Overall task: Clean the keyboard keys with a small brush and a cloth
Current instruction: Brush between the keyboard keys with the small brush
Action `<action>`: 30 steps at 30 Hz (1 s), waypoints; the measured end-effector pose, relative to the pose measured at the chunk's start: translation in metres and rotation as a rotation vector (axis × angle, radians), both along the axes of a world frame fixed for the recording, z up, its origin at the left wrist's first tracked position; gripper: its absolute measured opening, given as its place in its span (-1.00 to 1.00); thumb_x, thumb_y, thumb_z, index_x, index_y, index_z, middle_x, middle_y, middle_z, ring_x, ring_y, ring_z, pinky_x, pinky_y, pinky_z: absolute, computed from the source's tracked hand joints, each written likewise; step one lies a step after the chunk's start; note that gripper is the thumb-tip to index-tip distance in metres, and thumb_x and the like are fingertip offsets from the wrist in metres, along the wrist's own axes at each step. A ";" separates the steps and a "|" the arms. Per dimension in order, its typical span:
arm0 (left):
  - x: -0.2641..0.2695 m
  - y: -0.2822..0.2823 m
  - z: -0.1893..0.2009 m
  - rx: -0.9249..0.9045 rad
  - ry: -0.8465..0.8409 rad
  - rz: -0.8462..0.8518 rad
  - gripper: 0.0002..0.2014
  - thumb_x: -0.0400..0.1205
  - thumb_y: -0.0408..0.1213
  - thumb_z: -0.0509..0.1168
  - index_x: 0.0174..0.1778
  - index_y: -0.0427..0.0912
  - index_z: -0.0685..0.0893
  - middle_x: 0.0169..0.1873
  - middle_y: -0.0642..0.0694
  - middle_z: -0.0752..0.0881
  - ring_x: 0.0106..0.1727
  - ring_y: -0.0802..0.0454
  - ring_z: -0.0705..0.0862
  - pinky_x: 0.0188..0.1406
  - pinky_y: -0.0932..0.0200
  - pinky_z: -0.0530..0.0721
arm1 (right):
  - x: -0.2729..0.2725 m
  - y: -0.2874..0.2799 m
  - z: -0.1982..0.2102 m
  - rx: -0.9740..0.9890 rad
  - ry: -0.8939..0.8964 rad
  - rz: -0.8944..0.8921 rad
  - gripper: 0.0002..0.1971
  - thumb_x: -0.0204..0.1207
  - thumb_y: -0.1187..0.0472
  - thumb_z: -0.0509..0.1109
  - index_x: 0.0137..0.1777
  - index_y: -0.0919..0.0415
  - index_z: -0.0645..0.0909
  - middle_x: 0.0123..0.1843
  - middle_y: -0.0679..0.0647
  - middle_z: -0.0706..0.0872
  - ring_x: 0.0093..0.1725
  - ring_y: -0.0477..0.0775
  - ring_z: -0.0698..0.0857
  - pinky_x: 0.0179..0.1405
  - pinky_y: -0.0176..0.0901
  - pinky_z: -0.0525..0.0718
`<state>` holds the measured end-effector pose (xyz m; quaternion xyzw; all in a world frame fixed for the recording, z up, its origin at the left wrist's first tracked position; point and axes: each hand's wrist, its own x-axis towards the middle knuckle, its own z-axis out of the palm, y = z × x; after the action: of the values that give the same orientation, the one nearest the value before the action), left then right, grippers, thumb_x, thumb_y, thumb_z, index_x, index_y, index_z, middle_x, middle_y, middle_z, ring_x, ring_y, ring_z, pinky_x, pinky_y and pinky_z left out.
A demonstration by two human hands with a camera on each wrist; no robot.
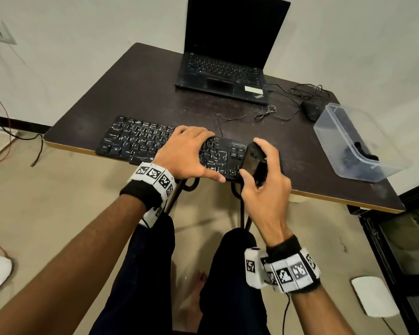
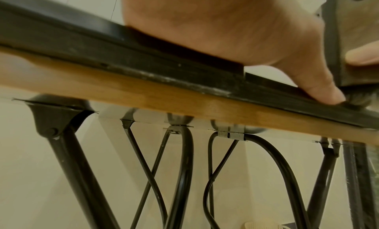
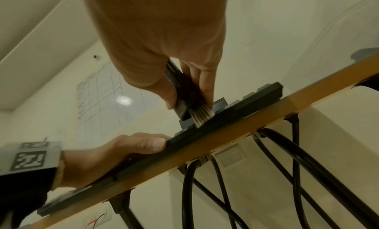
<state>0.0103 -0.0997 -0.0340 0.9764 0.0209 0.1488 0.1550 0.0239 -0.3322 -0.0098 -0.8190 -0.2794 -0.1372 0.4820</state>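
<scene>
Both wrist bands with printed markers are sitting nearest the head camera, and just beyond them the 2 hands are working at the near edge of the table point(image 1: 140, 76).

1. Position of the work item. The keyboard point(image 1: 140, 139) is lying flat along the near table edge, its front rim almost flush with that edge.

2. Brush. The right hand point(image 1: 264, 187) is gripping the brush point(image 3: 182, 94) with thumb and fingers curled round its dark body. The pale bristles point(image 3: 202, 117) are pointing down and touching the keys at the right end of the keyboard, near the front row.

3. Bracing hand. The left hand point(image 1: 186, 153) is lying palm down over the middle-right keys, fingers extended, with the thumb point(image 3: 153, 143) pressing against the front rim. It is grasping nothing; it is steadying the keyboard just beside the brush.

4. Progress, as a judgement. Brushing appears to be under way at the right-hand key block. The frames are not showing which keys are already clean, so the brushed share cannot be told. The letter keys to the left of the bracing hand are lying uncovered and apart from the brush.

5. Remaining work. No cloth is visible in either hand, so the wiping stage is probably not yet started. A dark item is lying inside the clear plastic box point(image 1: 336, 146) at the right of the table; whether it is the cloth cannot be told.
</scene>
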 end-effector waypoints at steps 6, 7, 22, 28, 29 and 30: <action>-0.002 -0.001 0.001 0.003 0.006 0.001 0.33 0.09 0.87 0.16 0.62 -0.05 0.52 0.54 0.00 0.60 0.59 0.00 0.50 0.74 -0.10 0.22 | 0.023 0.016 0.014 -0.050 0.006 -0.070 -0.25 0.50 0.41 0.57 0.64 -0.11 0.49 0.10 -0.16 0.78 -0.10 -0.11 0.73 0.12 -0.08 0.76; -0.002 -0.001 0.001 0.002 0.004 0.004 0.34 0.09 0.87 0.15 0.62 -0.05 0.52 0.54 0.01 0.60 0.58 0.00 0.50 0.74 -0.10 0.22 | 0.015 0.012 0.011 -0.059 -0.007 -0.054 -0.24 0.48 0.43 0.58 0.63 -0.09 0.51 0.15 -0.18 0.78 -0.03 -0.12 0.72 0.11 -0.12 0.76; -0.002 -0.001 0.002 0.003 0.009 0.009 0.32 0.10 0.83 0.21 0.63 -0.06 0.51 0.54 0.01 0.58 0.59 -0.01 0.48 0.75 -0.07 0.18 | 0.026 -0.017 0.017 0.086 0.203 0.148 -0.27 0.45 0.52 0.58 0.54 -0.07 0.56 0.23 -0.44 0.73 0.22 -0.19 0.79 0.23 -0.15 0.79; -0.001 0.000 0.001 -0.002 0.005 -0.007 0.32 0.10 0.86 0.19 0.61 -0.05 0.53 0.51 0.01 0.61 0.56 -0.02 0.52 0.73 -0.09 0.23 | 0.041 -0.006 0.014 0.103 0.122 0.119 -0.27 0.48 0.47 0.58 0.59 -0.08 0.53 0.31 -0.28 0.75 0.24 -0.16 0.79 0.28 -0.01 0.81; -0.001 -0.001 0.001 0.001 0.000 -0.005 0.31 0.10 0.86 0.19 0.60 -0.05 0.53 0.51 0.01 0.61 0.56 -0.02 0.52 0.73 -0.09 0.23 | 0.046 -0.004 0.016 0.103 0.136 0.126 -0.27 0.48 0.47 0.58 0.59 -0.07 0.53 0.31 -0.30 0.74 0.25 -0.19 0.78 0.30 -0.02 0.80; 0.000 0.000 0.001 0.005 -0.007 -0.002 0.30 0.10 0.85 0.20 0.60 -0.05 0.53 0.50 0.01 0.61 0.56 -0.02 0.52 0.72 -0.09 0.23 | 0.049 -0.004 0.016 0.092 0.147 0.158 -0.26 0.47 0.49 0.59 0.58 -0.05 0.54 0.31 -0.32 0.73 0.25 -0.20 0.78 0.29 -0.06 0.79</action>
<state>0.0099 -0.1000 -0.0328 0.9763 0.0189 0.1519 0.1529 0.0731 -0.3365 0.0066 -0.7792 -0.3004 -0.0513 0.5477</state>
